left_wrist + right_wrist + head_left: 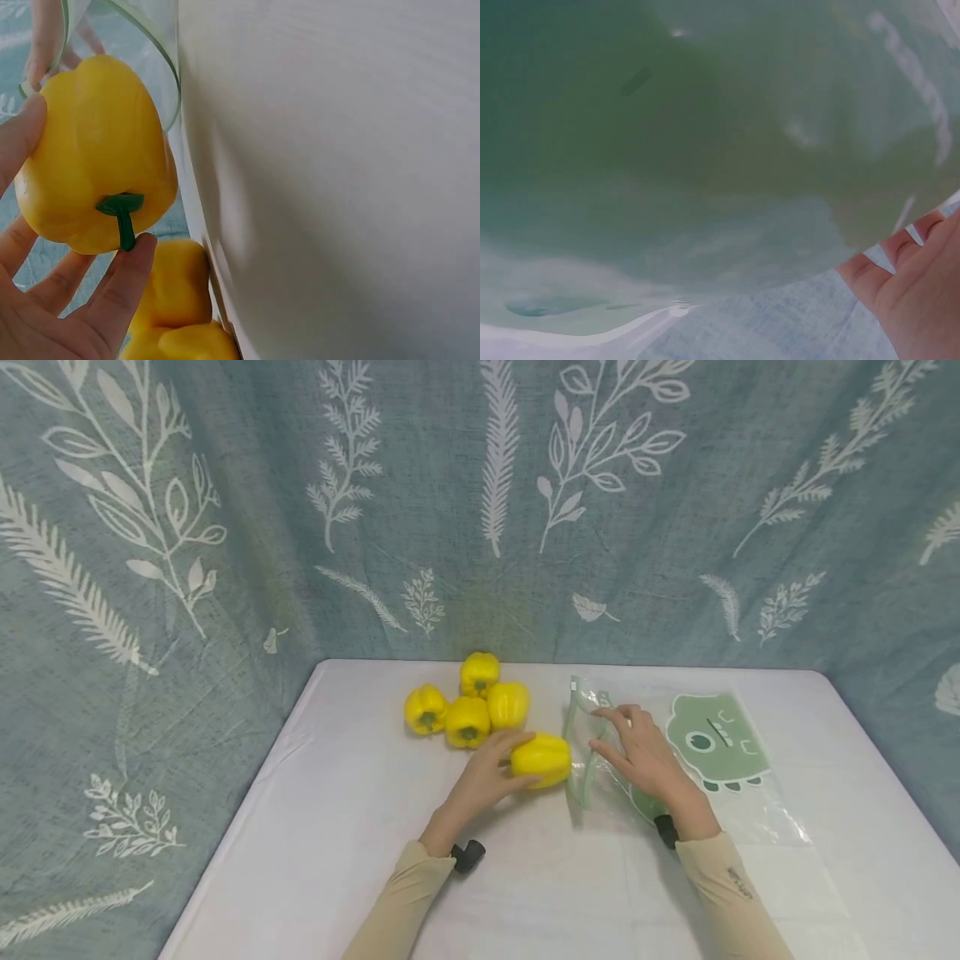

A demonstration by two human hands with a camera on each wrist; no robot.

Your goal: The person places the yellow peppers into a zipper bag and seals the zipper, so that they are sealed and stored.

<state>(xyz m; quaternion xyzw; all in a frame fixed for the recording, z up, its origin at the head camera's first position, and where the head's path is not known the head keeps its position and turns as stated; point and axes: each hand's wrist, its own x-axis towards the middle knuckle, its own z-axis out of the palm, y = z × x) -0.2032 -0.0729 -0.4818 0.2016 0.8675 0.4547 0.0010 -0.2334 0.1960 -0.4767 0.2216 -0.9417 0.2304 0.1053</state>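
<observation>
A yellow bell pepper (pixel 542 760) with a green stem is in my left hand (pixel 489 770), held between the thumb and fingers. The pepper's blunt end faces the mouth of a clear zip bag (pixel 780 814) with green closure strips and a green cartoon print. My right hand (pixel 643 756) holds the bag's upper edge, keeping the mouth raised and parted. In the left wrist view the stem of the pepper (pixel 97 150) points back toward my fingers. Green-printed plastic fills much of the right wrist view, hiding the fingertips of my right hand (pixel 915 277).
Several more yellow bell peppers (pixel 467 722) sit in a cluster left of the bag, toward the table's far edge. Everything lies on a white-covered table (pixel 337 827). A blue-green curtain (pixel 450 510) with white leaf patterns hangs behind and at both sides.
</observation>
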